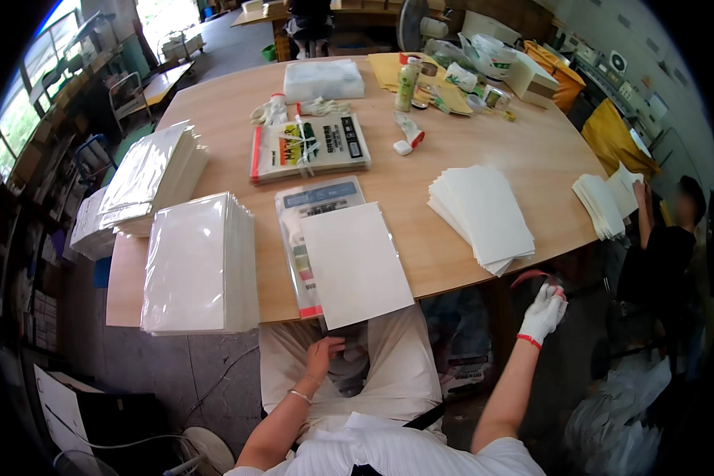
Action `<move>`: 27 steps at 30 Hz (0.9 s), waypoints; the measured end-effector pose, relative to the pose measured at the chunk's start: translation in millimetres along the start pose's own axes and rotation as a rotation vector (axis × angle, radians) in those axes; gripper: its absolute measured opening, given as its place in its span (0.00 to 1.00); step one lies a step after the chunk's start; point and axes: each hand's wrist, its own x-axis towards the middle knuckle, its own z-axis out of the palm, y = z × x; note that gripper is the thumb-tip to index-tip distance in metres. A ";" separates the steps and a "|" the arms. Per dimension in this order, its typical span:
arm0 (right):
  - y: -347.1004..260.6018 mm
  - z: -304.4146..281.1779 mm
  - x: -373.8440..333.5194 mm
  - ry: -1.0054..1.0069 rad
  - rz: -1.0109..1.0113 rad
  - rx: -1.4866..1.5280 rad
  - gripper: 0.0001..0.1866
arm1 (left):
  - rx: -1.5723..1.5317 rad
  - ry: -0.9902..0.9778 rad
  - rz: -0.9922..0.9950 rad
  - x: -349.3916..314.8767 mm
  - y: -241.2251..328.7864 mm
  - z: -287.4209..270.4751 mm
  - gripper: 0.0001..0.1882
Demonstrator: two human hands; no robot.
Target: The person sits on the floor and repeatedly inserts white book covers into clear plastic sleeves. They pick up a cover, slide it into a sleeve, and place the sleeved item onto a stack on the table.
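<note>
My bare left hand (323,356) hangs over my lap, just below the table's front edge, with its fingers loosely stretched out and nothing visible in them. A white glove with a red cuff covers my right hand (543,313), held out past the table edge on the right. Its fingers are closed on a thin, curved red strip (533,275), partly blurred. In front of me a white sheet-like pack (357,266) lies on a printed plastic bag (297,278), slightly over the table edge. A fanned stack of white packs (484,214) lies near my right hand.
Two tall stacks of glossy wrapped packs (186,266) stand at the left. Behind the middle lie a tied printed bundle (313,148), gloves (271,111) and a clear-wrapped block (324,81). A bottle (406,86) stands farther back. At the right, another person (662,238) handles white packs (599,206).
</note>
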 end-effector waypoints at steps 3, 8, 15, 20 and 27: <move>10.4 -76.3 -6.7 -0.760 0.001 -2.103 0.07 | 0.021 -0.090 -0.014 -10.2 -2.8 -14.9 0.17; 52.9 -115.6 -63.8 -1.595 -0.093 -1.618 0.21 | 1.054 0.349 0.768 -26.3 48.4 -4.6 0.15; 93.3 -1.4 -111.0 -1.904 -0.355 -0.831 0.06 | 1.235 0.043 1.034 -1.3 79.6 -4.3 0.11; 90.1 19.8 -117.3 -1.751 -0.134 -1.122 0.07 | 1.128 0.083 0.687 8.0 88.5 -5.0 0.10; 94.2 14.3 -162.0 -1.278 -0.306 -1.627 0.11 | 0.740 0.210 0.130 12.5 60.6 -14.4 0.17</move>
